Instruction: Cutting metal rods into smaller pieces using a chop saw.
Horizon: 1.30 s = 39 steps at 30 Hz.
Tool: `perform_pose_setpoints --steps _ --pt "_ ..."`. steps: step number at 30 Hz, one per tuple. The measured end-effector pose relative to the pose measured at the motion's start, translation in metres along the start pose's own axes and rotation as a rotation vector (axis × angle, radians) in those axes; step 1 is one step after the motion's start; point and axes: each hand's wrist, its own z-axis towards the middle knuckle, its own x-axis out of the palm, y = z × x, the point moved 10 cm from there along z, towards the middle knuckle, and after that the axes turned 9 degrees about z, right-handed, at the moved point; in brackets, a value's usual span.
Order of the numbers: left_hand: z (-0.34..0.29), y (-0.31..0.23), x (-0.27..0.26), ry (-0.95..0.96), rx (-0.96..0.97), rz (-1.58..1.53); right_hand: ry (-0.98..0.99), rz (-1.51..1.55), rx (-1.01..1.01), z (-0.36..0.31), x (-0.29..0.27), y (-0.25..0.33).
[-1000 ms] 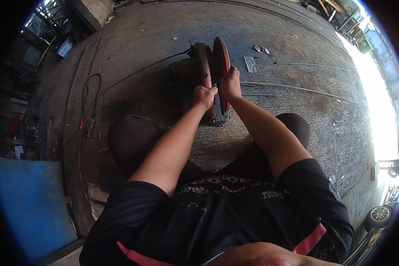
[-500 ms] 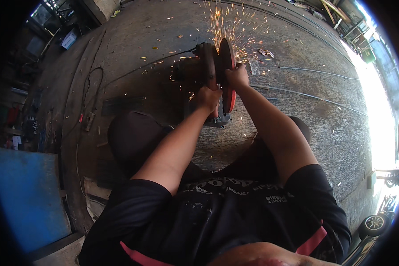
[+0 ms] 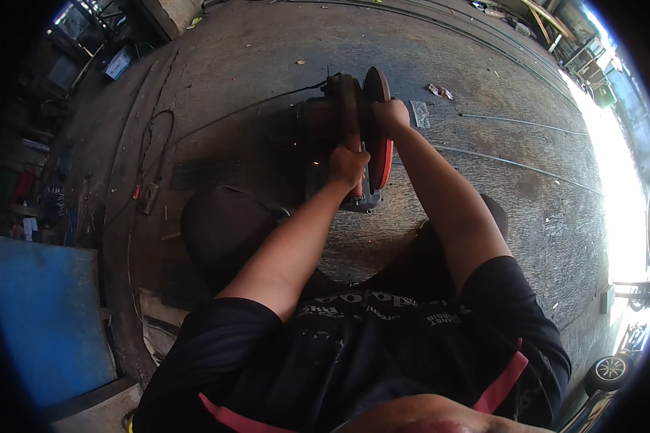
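A cut-off saw stands on the floor between my knees, its dark round disc turned nearly edge-on to me. My left hand is closed around the saw's handle on the near side. On the right of the disc, my right hand is bent with its fingers curled inward toward the saw. Its fingertips and whatever they may hold are hidden. A red curved part shows along the disc's lower right side. Only a few faint glowing specks remain around the saw's base.
A dark cable runs left from the saw across the floor. Thin metal rods lie to the right. A crumpled wrapper and a clear plastic piece are just beyond my right hand. A blue panel stands at the lower left.
The bright spray of sparks beyond the saw has died away. The saw and both hands appear slightly lower and farther right in the picture. My left hand keeps its hold on the handle.
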Motion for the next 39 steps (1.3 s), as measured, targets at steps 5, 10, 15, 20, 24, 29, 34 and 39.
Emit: perform_pose_setpoints --steps 5,10,15,20,24,29,34,39 --pt "-0.001 -0.001 0.001 0.006 0.016 -0.017 -0.086 0.004 -0.031 -0.006 -0.008 0.001" --pt "0.001 0.002 0.000 0.007 0.008 0.025 -0.078 -0.017 -0.133 -0.009 -0.010 0.007" --pt "0.002 0.010 0.003 0.049 -0.020 0.115 -0.078 -0.005 -0.152 -0.012 -0.008 0.005" --pt "0.006 0.008 -0.003 -0.070 0.114 0.137 -0.100 0.019 -0.179 -0.017 -0.009 0.003" --pt "0.009 0.009 0.000 -0.006 0.117 0.128 -0.127 0.018 -0.261 -0.018 -0.011 0.011" --pt "0.004 0.013 0.003 0.018 0.011 0.020 -0.131 0.026 -0.170 -0.014 -0.010 0.005" --pt "0.003 0.012 0.004 0.034 -0.020 0.038 -0.100 -0.049 -0.026 -0.002 -0.009 -0.001" --pt "-0.002 0.006 0.002 0.024 -0.040 0.007 0.031 -0.092 -0.008 0.006 0.001 0.001"
